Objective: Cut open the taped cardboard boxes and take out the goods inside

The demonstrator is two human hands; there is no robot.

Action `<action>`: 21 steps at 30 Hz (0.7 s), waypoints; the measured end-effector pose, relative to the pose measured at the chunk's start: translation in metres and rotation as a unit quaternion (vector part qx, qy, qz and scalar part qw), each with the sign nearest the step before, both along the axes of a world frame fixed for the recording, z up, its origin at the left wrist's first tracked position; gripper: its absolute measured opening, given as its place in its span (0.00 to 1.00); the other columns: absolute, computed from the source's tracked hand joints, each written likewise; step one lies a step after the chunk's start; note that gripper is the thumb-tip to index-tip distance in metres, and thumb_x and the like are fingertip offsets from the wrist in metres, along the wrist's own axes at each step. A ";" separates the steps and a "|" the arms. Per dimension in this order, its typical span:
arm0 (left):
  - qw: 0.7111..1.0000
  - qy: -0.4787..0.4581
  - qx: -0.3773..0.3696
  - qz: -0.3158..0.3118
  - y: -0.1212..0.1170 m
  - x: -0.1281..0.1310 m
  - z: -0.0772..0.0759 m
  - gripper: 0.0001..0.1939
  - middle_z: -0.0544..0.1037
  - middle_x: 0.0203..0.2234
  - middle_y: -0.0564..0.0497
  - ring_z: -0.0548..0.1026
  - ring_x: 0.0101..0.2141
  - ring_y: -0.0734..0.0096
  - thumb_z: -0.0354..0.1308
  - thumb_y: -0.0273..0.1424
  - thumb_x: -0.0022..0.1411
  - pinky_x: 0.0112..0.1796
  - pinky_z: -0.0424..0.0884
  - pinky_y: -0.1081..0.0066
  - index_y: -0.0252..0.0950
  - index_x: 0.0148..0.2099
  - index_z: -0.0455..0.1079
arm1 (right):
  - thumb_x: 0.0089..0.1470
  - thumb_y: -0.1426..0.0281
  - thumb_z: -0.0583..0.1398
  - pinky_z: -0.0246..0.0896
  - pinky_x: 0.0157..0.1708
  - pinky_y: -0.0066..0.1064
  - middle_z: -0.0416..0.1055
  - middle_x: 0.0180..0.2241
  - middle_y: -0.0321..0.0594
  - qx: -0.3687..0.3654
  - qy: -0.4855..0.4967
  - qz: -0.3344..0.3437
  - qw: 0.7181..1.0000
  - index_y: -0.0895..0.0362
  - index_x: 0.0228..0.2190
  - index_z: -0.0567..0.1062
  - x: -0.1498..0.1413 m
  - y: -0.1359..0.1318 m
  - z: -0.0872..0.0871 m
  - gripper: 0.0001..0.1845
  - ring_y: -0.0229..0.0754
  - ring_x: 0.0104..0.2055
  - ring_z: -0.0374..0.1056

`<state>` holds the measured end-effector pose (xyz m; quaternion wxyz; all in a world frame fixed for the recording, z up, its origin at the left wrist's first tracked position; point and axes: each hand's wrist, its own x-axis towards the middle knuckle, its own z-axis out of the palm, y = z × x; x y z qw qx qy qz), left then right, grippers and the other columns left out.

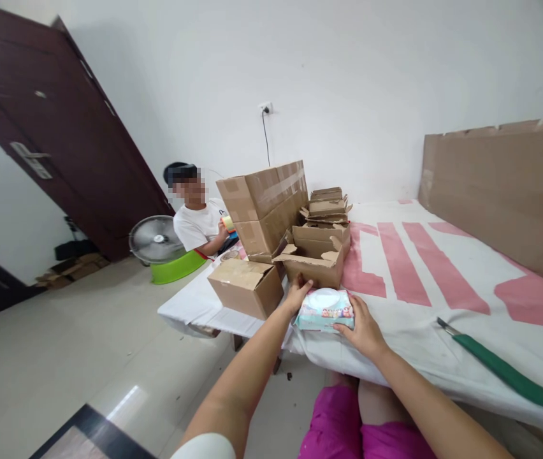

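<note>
The right hand (363, 324) grasps the right end of a soft packet (325, 312) with a white lid, its digits spread over that end, the forearm slanting in from the lower right; the left hand (299, 294) is at the packet's left end, fingers bent against the front of an open box (308, 273), though I cannot tell whether it grips either; the packet lies between the two hands, lid up, near the table's edge.

Beneath the hands the table (405, 347) wears a white cloth with pink patches; right of the right hand lies a green-handled tool (503, 370); left of the left hand sits a carton (247, 287), with stacked boxes (271, 207) beyond it; past the hands, more open boxes (327, 208) reach toward the wall (357, 83); farther left of the hands are a seated co-worker (197, 226), a fan (157, 239), a green basin (178, 268) and a dark door (65, 127).
</note>
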<state>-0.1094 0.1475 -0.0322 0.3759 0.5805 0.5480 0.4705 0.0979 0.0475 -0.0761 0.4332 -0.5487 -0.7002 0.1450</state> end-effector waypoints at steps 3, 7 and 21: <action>0.999 0.019 0.027 -0.016 0.011 0.004 0.010 0.25 0.74 0.51 0.44 0.71 0.53 0.58 0.60 0.41 0.56 0.53 0.66 0.59 0.40 0.55 0.65 | 0.49 0.58 0.61 0.56 0.58 0.48 0.54 0.61 0.52 0.006 -0.012 -0.006 1.000 0.54 0.61 0.53 -0.001 0.001 -0.003 0.42 0.56 0.62 0.55; 0.994 0.065 0.070 -0.047 0.014 0.012 0.035 0.23 0.79 0.42 0.44 0.74 0.48 0.54 0.65 0.42 0.49 0.50 0.69 0.58 0.38 0.46 0.70 | 0.50 0.60 0.60 0.59 0.57 0.48 0.54 0.60 0.51 0.018 -0.018 -0.016 1.000 0.53 0.60 0.54 -0.002 0.002 -0.006 0.39 0.57 0.61 0.58; 0.867 0.391 0.205 -0.232 -0.061 0.036 0.030 0.45 0.63 0.60 0.47 0.56 0.61 0.36 0.73 0.23 0.31 0.58 0.44 0.37 0.55 0.53 0.68 | 0.46 0.66 0.60 0.57 0.59 0.46 0.55 0.60 0.51 0.021 0.017 0.004 1.000 0.55 0.56 0.59 0.004 0.003 -0.007 0.35 0.53 0.62 0.57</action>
